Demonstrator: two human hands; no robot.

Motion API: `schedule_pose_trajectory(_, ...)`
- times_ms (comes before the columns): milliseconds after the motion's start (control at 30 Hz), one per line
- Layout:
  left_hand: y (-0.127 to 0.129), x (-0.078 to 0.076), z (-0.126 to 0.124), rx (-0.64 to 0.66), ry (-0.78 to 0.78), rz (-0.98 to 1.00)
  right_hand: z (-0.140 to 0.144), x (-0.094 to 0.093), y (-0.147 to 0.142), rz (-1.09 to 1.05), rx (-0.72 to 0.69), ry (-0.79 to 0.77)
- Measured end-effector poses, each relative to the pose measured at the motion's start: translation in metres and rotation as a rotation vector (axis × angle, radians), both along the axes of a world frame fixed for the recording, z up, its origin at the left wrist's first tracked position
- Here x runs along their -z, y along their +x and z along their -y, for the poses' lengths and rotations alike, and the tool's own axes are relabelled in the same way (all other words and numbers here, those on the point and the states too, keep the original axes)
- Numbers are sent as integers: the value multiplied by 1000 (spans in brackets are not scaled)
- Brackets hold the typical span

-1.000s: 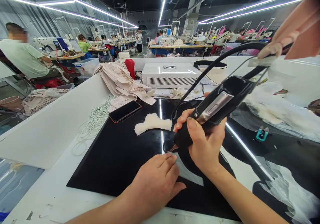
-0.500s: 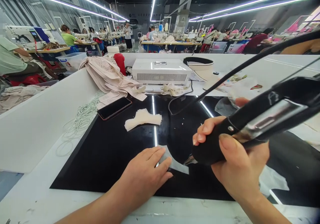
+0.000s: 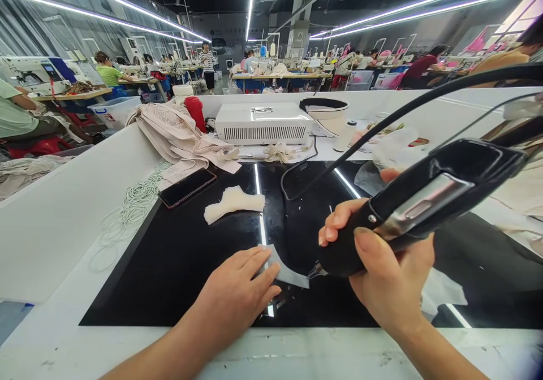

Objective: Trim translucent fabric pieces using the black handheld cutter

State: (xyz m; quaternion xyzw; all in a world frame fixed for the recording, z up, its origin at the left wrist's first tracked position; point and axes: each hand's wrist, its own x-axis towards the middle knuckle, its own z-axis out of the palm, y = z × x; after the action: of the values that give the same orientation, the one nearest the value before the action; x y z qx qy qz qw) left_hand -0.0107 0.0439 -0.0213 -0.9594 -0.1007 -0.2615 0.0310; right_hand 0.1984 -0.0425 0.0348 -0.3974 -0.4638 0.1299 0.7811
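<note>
Holds a chunky black tool (image 3: 405, 190) in the right hand (image 3: 388, 270), with fingers wrapped around the grip and the thumb laid across its near side. Looks glossy toward the back and duller at the nose, with a silvery panel (image 3: 428, 206) along the body, a small bright screw (image 3: 372, 219) by the thumb and a slim metal tip (image 3: 317, 270) just left of the right fingers. Rests the left hand (image 3: 237, 284) palm down, nearly flat with fingers close together, on a thin grey-white cloth piece (image 3: 289, 273) between the two hands. Looks smooth and slightly see-through, partly hidden under the left fingertips, with a scooped edge on the far right side and a blunt end at the tip; cannot tell whether touching. Lies on a black board (image 3: 169, 278), with a near edge passing beneath the left forearm and right wrist, and a slanting side edge well left of the left hand. Leaves open dark surface left of the left hand and in the gap between the hands, with a cream stack (image 3: 233, 202) beyond the left hand and crumpled pale film (image 3: 443, 290) just right of the right hand. Points the tool down and leftward, toward the left fingertips, with its long axis rising to the right above the right hand; runs the cloth's long axis from the left fingertips rightward and slightly nearer.
</note>
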Motion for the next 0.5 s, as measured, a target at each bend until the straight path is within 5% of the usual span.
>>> schedule_pose_trajectory(500,1,-1,0,3,-6,-7,7,-6,-5,-37,-7,-18)
